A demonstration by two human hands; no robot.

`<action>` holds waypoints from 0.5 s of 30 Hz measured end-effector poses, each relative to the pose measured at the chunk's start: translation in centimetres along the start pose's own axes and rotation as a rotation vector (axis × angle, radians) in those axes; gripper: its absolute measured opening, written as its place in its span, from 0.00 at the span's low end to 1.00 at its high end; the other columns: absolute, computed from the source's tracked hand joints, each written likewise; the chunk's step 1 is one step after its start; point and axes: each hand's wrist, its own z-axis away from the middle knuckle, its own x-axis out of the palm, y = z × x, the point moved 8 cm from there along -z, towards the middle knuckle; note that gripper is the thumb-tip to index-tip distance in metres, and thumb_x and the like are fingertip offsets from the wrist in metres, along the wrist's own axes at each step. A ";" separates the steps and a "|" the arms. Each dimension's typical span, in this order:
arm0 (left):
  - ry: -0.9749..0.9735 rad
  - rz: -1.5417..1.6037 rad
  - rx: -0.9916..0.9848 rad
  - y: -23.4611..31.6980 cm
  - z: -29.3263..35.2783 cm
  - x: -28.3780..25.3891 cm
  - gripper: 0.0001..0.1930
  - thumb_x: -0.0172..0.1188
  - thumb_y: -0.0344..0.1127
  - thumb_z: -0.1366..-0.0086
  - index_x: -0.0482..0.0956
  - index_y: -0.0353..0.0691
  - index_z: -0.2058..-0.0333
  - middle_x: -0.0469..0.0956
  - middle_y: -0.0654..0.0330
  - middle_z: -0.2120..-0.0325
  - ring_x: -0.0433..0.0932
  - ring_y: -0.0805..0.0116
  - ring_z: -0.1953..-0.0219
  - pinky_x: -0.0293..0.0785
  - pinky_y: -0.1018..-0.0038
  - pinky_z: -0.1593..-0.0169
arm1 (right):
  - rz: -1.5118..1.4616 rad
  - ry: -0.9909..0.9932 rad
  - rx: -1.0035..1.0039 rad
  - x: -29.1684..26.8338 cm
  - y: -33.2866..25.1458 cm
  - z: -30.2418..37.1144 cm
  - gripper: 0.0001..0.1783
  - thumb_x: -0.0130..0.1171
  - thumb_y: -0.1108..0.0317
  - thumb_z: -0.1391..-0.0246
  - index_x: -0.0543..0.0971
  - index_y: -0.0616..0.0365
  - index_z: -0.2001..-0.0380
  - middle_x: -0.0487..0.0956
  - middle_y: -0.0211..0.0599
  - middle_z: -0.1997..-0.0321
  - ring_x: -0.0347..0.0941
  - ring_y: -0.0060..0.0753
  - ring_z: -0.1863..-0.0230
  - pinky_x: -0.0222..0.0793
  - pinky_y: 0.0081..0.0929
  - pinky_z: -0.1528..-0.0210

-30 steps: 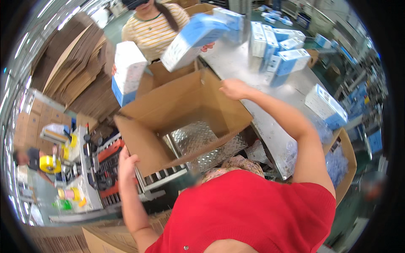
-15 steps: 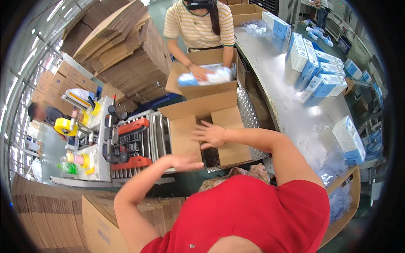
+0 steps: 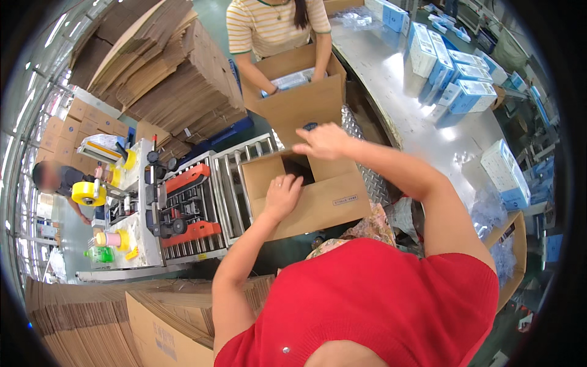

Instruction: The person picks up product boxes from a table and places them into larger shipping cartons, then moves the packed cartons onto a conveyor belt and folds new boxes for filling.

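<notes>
A brown cardboard box [image 3: 318, 196] sits on the metal roller bed [image 3: 235, 183] of a case-sealing machine. My left hand [image 3: 282, 194] lies flat on its near top flap, fingers spread. My right hand [image 3: 324, 140] presses on the far flap above the dark gap still showing between the flaps. Neither hand holds anything loose. Just beyond, a person in a striped shirt reaches both hands into a second open box [image 3: 293, 92] with packets inside.
Stacks of flat cardboard [image 3: 159, 67] rise at the back left and more [image 3: 110, 318] lie at the lower left. Blue-and-white cartons [image 3: 452, 73] stand on the steel table [image 3: 397, 110] at right. Yellow tape rolls [image 3: 85, 192] sit by the machine, near another person at far left.
The view swung left from the table to the sealing machine. Both my hands came down onto the box flaps, which now lie nearly folded over the opening.
</notes>
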 end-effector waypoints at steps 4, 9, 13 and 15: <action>0.144 -0.005 0.137 1.2 -0.3 -1.9 0.19 0.61 0.30 0.48 0.72 0.41 0.55 0.71 0.54 0.58 0.70 0.57 0.59 0.63 0.62 0.51 | 0.138 0.535 -0.108 10.2 4.6 5.6 0.35 0.43 0.44 0.41 0.62 0.56 0.39 0.59 0.51 0.35 0.51 0.51 0.33 0.44 0.49 0.33; 0.409 0.759 -0.948 -12.5 5.0 3.7 0.15 0.50 0.38 0.33 0.71 0.31 0.57 0.73 0.50 0.62 0.72 0.57 0.60 0.68 0.66 0.53 | 0.082 0.579 0.392 6.8 14.7 13.3 0.30 0.47 0.50 0.44 0.65 0.55 0.41 0.61 0.48 0.37 0.54 0.51 0.35 0.46 0.51 0.36; -0.375 1.084 -1.379 -11.8 23.1 23.1 0.38 0.37 0.65 0.37 0.60 0.36 0.43 0.61 0.48 0.43 0.58 0.56 0.41 0.51 0.58 0.40 | -0.400 0.502 0.799 10.9 26.0 16.9 0.30 0.39 0.46 0.39 0.62 0.50 0.39 0.69 0.54 0.43 0.66 0.59 0.45 0.61 0.45 0.43; -0.664 1.328 -1.530 -5.8 26.2 26.6 0.47 0.32 0.75 0.42 0.55 0.41 0.37 0.51 0.51 0.35 0.46 0.58 0.33 0.40 0.50 0.36 | -0.524 0.437 0.899 12.8 29.0 18.9 0.31 0.37 0.45 0.39 0.61 0.51 0.38 0.70 0.55 0.43 0.66 0.58 0.44 0.60 0.43 0.42</action>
